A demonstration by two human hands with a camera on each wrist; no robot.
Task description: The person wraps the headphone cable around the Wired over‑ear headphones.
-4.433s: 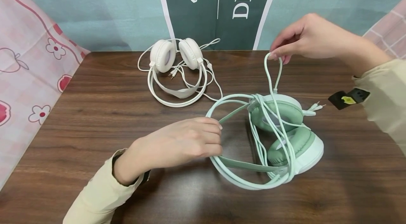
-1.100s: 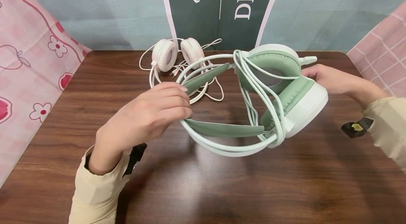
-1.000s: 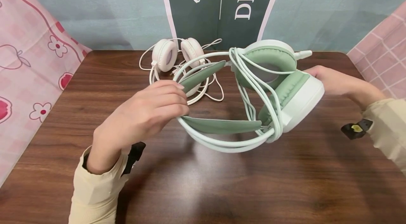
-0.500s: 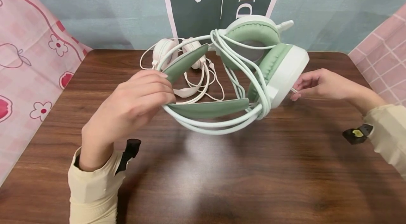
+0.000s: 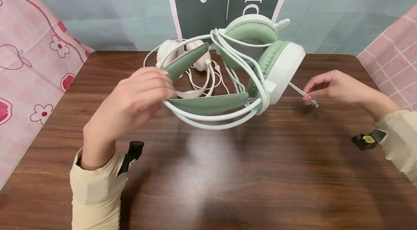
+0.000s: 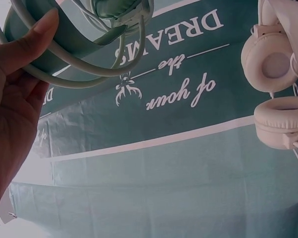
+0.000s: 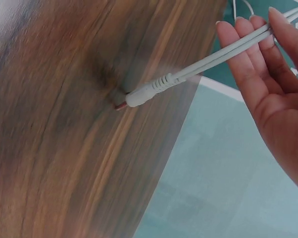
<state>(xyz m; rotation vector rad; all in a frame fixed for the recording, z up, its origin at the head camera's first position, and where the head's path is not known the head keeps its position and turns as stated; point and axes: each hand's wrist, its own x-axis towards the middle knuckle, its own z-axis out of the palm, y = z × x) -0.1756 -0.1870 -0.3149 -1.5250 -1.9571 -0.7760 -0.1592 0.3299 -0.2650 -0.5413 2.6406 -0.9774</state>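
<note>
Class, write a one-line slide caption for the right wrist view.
The right hand pinches a pale cable, its plug jutting out in front of a wood-grain table.

The person wears long sleeves of pale cream cloth. The left sleeve [image 5: 96,188] ends in a loose cuff with an uneven edge and a dark band [image 5: 78,161] just inside it; lower down, the cloth gathers into fine ribbed creases. A black fitting [image 5: 129,157] juts from that cuff, narrow along its length and rounded at the tip. The right sleeve [image 5: 399,134] is of the same plain cream, its outline wavy. Its cuff carries a blocky black piece [image 5: 361,142] with a yellow patch [image 5: 369,139], any detail there too small to tell. The left hand [image 5: 130,101] and right hand [image 5: 337,87] are bare.
</note>
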